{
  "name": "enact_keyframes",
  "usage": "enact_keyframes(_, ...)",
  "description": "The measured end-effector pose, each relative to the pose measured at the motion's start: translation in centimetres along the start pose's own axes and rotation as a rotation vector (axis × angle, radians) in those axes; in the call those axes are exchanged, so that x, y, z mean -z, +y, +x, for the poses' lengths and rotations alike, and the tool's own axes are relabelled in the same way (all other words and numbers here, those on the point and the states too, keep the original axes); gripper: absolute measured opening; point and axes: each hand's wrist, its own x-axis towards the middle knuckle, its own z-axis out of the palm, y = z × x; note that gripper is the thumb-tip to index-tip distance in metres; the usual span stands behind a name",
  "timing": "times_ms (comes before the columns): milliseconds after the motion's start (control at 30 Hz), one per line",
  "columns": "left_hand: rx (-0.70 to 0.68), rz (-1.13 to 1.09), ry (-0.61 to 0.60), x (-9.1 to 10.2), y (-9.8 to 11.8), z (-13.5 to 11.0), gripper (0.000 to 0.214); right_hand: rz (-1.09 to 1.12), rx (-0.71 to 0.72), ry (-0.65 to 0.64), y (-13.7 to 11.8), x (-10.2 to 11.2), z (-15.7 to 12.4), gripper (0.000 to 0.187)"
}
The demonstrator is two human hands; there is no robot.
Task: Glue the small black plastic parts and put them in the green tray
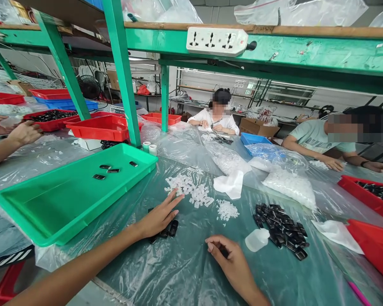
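Note:
My left hand [159, 216] stretches forward with its fingers apart, the fingertips at the near edge of a heap of small white translucent pieces [199, 196]. Several small black rectangular parts [172, 228] lie under and beside that hand, some of them hidden by it. My right hand [228, 259] is curled, thumb and forefinger close together; whatever it may hold is too small or hidden. To its right a small white plastic bottle [257, 240] lies on its side, touching a pile of black parts [279, 225]. A smaller heap of tiny white bits [227, 210] sits beyond the right hand.
A green tray [51, 199] with a few black parts stands on the left. Red trays [373, 246] are at the right edge. A bag of white pieces [289, 187] and white cloth [230, 185] lie ahead. A green post [121, 72] rises behind the tray. Other people sit around the table.

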Motion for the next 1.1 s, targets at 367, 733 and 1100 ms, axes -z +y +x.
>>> enact_keyframes(367, -0.295, 0.146, -0.194, 1.7, 1.3, -0.8, 0.052, 0.002, 0.037, 0.033, -0.3, 0.4, -0.2, 0.020)
enact_keyframes(733, -0.098, -0.202, -0.177, 0.7, 2.2, 0.9, 0.010, -0.067, 0.126, 0.188, -0.6, 1.9, -1.2, 0.017)
enact_keyframes(1100, 0.207, -0.916, -0.083, -1.1, 4.2, 3.1, 0.038, -0.136, 0.165, 0.170, -0.5, 1.9, -1.1, 0.017)
